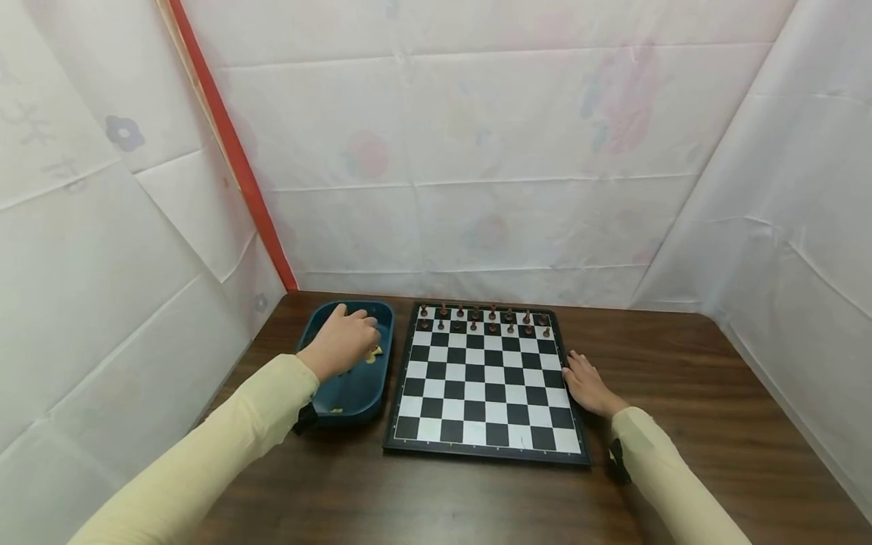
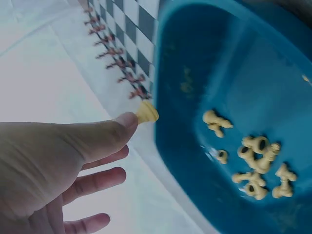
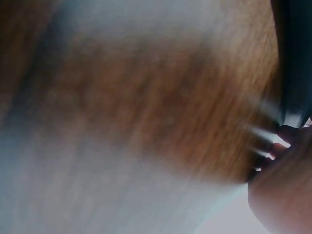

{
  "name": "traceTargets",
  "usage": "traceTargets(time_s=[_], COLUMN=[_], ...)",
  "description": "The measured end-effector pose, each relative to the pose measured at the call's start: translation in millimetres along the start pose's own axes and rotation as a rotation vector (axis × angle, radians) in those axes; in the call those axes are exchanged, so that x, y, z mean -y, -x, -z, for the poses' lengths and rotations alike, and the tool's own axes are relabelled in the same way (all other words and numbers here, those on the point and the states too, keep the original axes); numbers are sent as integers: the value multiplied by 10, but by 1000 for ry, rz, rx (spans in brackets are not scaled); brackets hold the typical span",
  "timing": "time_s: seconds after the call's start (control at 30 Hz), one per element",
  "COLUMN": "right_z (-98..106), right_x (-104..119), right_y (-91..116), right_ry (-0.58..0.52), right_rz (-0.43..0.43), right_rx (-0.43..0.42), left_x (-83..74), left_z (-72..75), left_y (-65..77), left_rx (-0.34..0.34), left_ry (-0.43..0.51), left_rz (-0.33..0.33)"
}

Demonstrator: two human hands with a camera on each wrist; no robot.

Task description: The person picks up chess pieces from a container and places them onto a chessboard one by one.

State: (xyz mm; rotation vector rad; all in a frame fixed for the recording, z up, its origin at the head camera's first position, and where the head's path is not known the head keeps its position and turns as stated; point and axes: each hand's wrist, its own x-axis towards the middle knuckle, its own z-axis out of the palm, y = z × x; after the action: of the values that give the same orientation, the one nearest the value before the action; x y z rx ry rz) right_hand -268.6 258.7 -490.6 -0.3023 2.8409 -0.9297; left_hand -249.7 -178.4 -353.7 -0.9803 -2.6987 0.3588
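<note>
My left hand point(image 1: 343, 343) is over the blue plastic tray point(image 1: 368, 401), left of the board. In the left wrist view, its thumb and a finger pinch a cream chess piece point(image 2: 147, 112) by one end, so its exact kind is hidden; the other fingers are spread. Several cream chess pieces point(image 2: 258, 153) lie loose in the tray. My right hand point(image 1: 591, 386) rests with fairly straight fingers against the right edge of the black-and-white chessboard point(image 1: 485, 392). Two rows of reddish-brown chess pieces point(image 1: 492, 312) stand along the board's far side.
The tray and board sit side by side on a dark brown wooden table point(image 1: 681, 378). White patterned sheeting point(image 1: 477, 151) hangs behind and at both sides. A red strip point(image 1: 232, 144) runs down the back left corner.
</note>
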Motion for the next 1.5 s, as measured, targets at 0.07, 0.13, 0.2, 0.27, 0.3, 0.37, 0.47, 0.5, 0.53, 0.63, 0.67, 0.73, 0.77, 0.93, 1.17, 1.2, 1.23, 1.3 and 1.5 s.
traceTargets(time_s=[0.07, 0.13, 0.2, 0.27, 0.3, 0.37, 0.47, 0.5, 0.53, 0.63, 0.67, 0.73, 0.77, 0.93, 1.17, 1.2, 1.23, 1.3, 1.5], right_z=[2, 9, 17, 24, 28, 30, 26, 23, 21, 14, 13, 14, 16, 31, 48, 47, 47, 44, 43], right_x=[0, 9, 17, 31, 37, 44, 41, 38, 35, 27, 25, 18, 18, 12, -5, -12, -13, -17, -22], right_y=[-2, 1, 1, 1, 2, 0, -4, -5, -6, -3, 0, 5, 9, 20, 34, 34, 35, 35, 27], right_ry=[0, 0, -7, -14, -12, -14, -4, -3, -2, 1, 4, 2, 2, 0, 7, 11, 13, 15, 12], right_rz=[2, 7, 8, 7, 7, 4, 5, 3, 3, -1, -1, -1, -1, 6, 7, 6, 5, 2, -11], right_rx=[0, -1, -3, -1, -1, 0, 2, 2, 3, 4, 6, 8, 9, 8, 3, 3, 3, 3, 0], left_x=[-48, -98, -146, -195, -218, -262, -316, -330, -343, -379, -394, -429, -449, -560, -744, -770, -795, -835, -906], left_z=[50, 97, 140, 178, 193, 214, 224, 222, 221, 203, 199, 185, 181, 149, 29, 1, -28, -79, -151], left_y=[-11, -20, -26, -32, -34, -41, -49, -50, -51, -44, -42, -35, -32, -11, 25, 28, 32, 44, 66], left_rx=[-25, -40, -46, -35, -30, -15, 0, 0, 2, -2, -1, 0, 2, 13, 5, 14, 22, 26, 15], left_ry=[-27, -51, -74, -92, -96, -100, -100, -99, -101, -105, -107, -109, -109, -116, -126, -132, -138, -151, -145], left_rz=[-21, -37, -48, -54, -57, -60, -63, -63, -64, -70, -73, -83, -89, -128, -172, -176, -179, -188, -200])
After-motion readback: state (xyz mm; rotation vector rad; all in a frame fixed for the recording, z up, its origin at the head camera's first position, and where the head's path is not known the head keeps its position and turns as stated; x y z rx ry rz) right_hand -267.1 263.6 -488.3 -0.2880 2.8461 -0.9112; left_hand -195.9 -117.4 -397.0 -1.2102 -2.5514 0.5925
